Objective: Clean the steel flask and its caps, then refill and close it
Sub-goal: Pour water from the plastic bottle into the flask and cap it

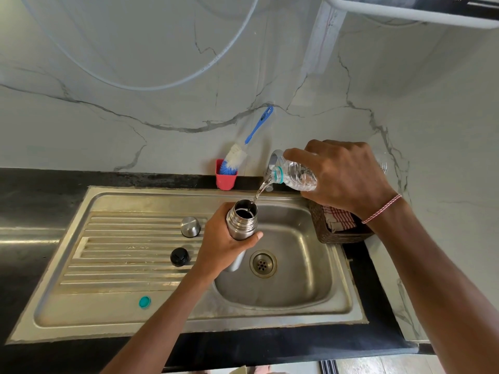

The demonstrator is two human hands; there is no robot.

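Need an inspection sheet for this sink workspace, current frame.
Surface: steel sink drainboard, stained.
Job's things: steel flask open, over basin, water streaming in from plastic bottle; steel cap and black cap on drainboard.
Clutter: teal bottle cap on drainboard; brush in red holder; basket with cloth.
Hands: left hand grips flask; right hand holds bottle tilted.
Cables: white hose looped on wall.
Surroundings: marbled wall, black counter.

Steel flask, mouth open, near-upright over sink basin left edge; water pours in from tipped clear plastic bottle. Domed steel cap & black inner cap sit left of basin.
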